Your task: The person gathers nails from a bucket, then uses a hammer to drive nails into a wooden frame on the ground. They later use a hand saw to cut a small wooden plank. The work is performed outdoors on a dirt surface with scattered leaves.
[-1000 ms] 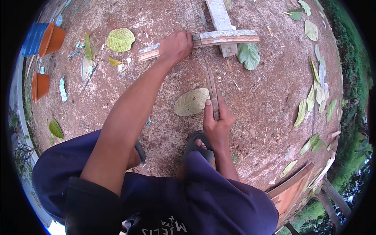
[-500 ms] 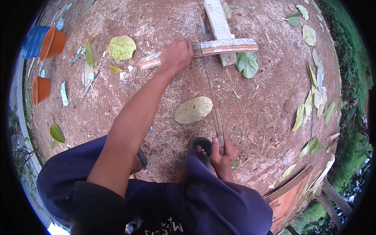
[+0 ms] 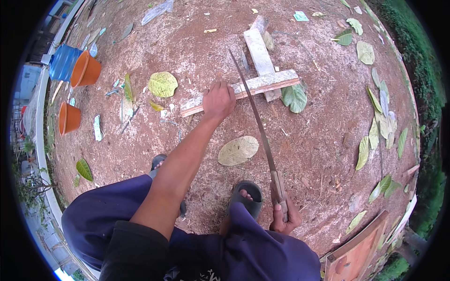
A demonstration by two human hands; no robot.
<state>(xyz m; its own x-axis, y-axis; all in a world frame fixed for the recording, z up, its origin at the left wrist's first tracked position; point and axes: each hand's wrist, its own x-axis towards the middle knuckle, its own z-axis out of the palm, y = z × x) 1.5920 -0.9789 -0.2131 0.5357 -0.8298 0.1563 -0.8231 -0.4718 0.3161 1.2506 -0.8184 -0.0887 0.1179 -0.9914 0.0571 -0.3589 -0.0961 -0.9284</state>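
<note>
My left hand (image 3: 219, 99) is closed over a narrow wooden plank (image 3: 276, 83), pressing it from above left of its middle. The plank lies crosswise over a second whitish board (image 3: 258, 51) on the ground. In my right hand (image 3: 287, 214), low and close to my right foot, is the wooden handle of a long, thin handsaw (image 3: 262, 129). Its dark blade slants up and left across the plank, just right of my left hand, and the tip passes beyond the far edge. Whether the teeth touch the wood I cannot tell.
A large dry leaf (image 3: 238, 151) lies between my feet and the plank. Orange pots (image 3: 86, 69) and a blue water jug (image 3: 65, 63) stand at the left. A brown wooden panel (image 3: 354, 248) is at the lower right. Leaves and scraps litter the dirt.
My right hand has drawn the saw slightly back and to the right, and the blade now shows more of its flat side. My left hand stays on the plank. The whole view has shifted.
</note>
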